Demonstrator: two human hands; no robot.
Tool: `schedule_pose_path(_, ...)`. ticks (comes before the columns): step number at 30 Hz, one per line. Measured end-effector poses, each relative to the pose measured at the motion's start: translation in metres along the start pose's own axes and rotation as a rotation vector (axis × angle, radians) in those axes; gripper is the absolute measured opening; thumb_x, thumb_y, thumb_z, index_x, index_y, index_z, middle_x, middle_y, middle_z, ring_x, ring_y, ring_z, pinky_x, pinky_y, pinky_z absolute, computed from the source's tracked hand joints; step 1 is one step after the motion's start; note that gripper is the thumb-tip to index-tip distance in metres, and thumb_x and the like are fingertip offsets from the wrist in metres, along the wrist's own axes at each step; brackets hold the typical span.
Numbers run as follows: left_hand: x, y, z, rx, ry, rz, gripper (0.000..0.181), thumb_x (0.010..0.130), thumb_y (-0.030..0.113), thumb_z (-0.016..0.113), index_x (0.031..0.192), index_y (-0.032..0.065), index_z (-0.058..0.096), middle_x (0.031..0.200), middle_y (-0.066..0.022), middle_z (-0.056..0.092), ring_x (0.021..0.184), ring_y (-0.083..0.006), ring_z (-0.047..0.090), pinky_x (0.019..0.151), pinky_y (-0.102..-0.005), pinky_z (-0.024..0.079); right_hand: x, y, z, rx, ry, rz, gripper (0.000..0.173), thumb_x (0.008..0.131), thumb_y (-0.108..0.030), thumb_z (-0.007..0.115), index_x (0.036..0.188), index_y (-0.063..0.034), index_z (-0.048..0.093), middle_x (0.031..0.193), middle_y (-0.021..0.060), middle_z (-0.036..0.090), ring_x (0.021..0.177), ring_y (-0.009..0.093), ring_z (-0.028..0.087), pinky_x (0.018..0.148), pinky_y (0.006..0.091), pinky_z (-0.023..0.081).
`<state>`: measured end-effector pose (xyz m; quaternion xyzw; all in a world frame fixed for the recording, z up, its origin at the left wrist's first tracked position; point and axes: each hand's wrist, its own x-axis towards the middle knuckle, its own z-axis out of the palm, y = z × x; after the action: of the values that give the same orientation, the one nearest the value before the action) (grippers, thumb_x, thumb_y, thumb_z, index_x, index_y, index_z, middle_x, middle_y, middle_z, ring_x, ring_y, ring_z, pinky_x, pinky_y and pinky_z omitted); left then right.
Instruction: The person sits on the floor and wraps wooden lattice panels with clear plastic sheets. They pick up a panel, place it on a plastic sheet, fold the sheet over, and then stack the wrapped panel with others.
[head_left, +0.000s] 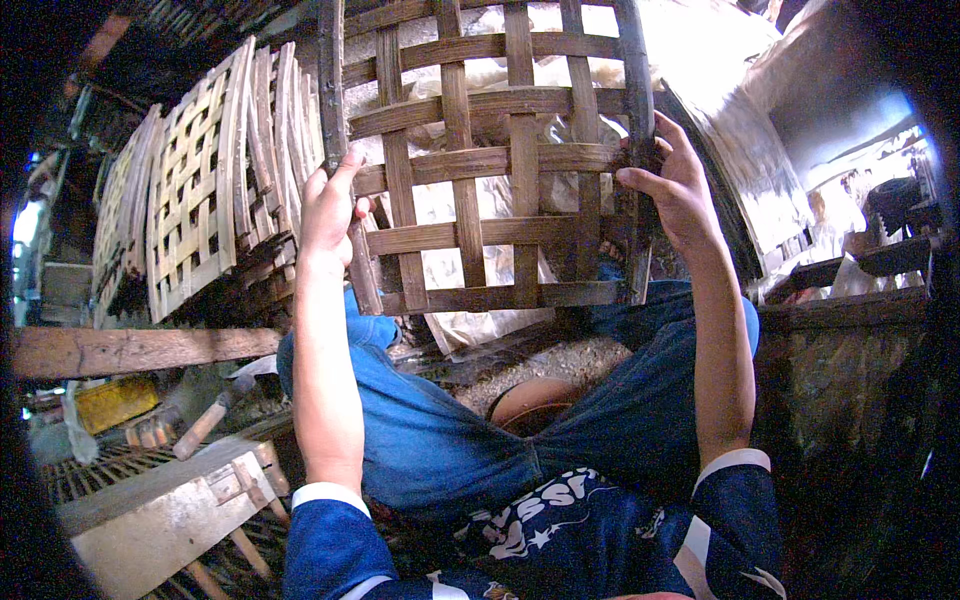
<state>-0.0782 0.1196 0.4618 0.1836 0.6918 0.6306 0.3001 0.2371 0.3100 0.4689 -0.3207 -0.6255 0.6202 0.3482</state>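
Note:
A rectangular rack of woven bamboo strips (525, 165) is held up in front of me, over my knees. Dark side rails frame its open lattice, and its top runs out of the picture. My left hand (330, 206) grips the left rail, thumb on the near face. On the opposite rail, my right hand (671, 180) has its thumb in front and its fingers around the outer edge, partly hidden. Through the gaps show pale, crumpled plastic sheets (480, 262) on the ground.
Several similar woven racks (195, 172) lean in a stack at the left. Below them run a wooden beam (142, 351), a wood-handled blade (206, 424), a yellow container (116, 405) and a small wooden bench (180, 502). A dark wooden partition (847, 390) borders my right side.

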Motion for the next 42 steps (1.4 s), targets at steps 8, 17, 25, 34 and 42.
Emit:
schedule_pose_path(8, -0.004, -0.016, 0.019, -0.061, -0.130, -0.065, 0.033, 0.091, 0.034, 0.067, 0.101, 0.0047, 0.057, 0.088, -0.0022, 0.057, 0.060, -0.0069, 0.047, 0.048, -0.0220, 0.040, -0.002, -0.005, -0.008, -0.309, 0.300, 0.079, 0.042, 0.091, -0.019, 0.065, 0.126, -0.0004, 0.049, 0.092, 0.0064, 0.060, 0.086, 0.014, 0.060, 0.077, 0.0279, 0.051)
schedule_pose_path(17, -0.003, -0.017, 0.044, -0.076, -0.148, -0.053, 0.033, 0.092, 0.036, 0.067, 0.094, 0.0054, 0.056, 0.077, 0.0002, 0.052, 0.049, -0.0068, 0.043, 0.043, -0.0221, 0.039, -0.007, 0.006, -0.036, -0.155, 0.181, -0.033, 0.046, 0.091, -0.019, 0.066, 0.127, 0.0013, 0.046, 0.101, 0.0105, 0.065, 0.092, 0.016, 0.063, 0.086, 0.0306, 0.050)
schedule_pose_path(25, -0.004, -0.022, 0.041, -0.070, -0.116, -0.005, 0.033, 0.092, 0.035, 0.067, 0.092, 0.0045, 0.056, 0.078, -0.0010, 0.055, 0.047, -0.0072, 0.045, 0.042, -0.0221, 0.039, 0.001, 0.011, -0.033, -0.479, 0.421, -0.040, 0.039, 0.097, -0.037, 0.057, 0.113, -0.0013, 0.056, 0.092, 0.0100, 0.064, 0.081, 0.015, 0.059, 0.069, 0.0317, 0.051)
schedule_pose_path(34, -0.013, -0.023, 0.054, -0.179, -0.098, 0.012, 0.049, 0.091, 0.056, 0.058, 0.089, 0.0068, 0.057, 0.071, 0.0001, 0.050, 0.047, -0.0092, 0.047, 0.042, -0.0230, 0.043, 0.005, 0.024, -0.032, -0.802, 0.395, -0.331, 0.053, 0.097, -0.033, 0.058, 0.137, -0.0022, 0.042, 0.117, 0.0186, 0.060, 0.107, 0.025, 0.057, 0.094, 0.0372, 0.045)
schedule_pose_path(42, -0.036, -0.022, 0.079, -0.161, -0.127, 0.038, 0.059, 0.095, 0.063, 0.042, 0.081, 0.0076, 0.057, 0.067, 0.0012, 0.050, 0.051, -0.0092, 0.045, 0.044, -0.0244, 0.040, -0.025, 0.017, 0.065, -1.240, -0.199, -0.877, 0.064, 0.086, -0.029, 0.063, 0.144, -0.0151, 0.042, 0.154, 0.0158, 0.031, 0.143, 0.036, 0.028, 0.117, 0.0523, 0.020)
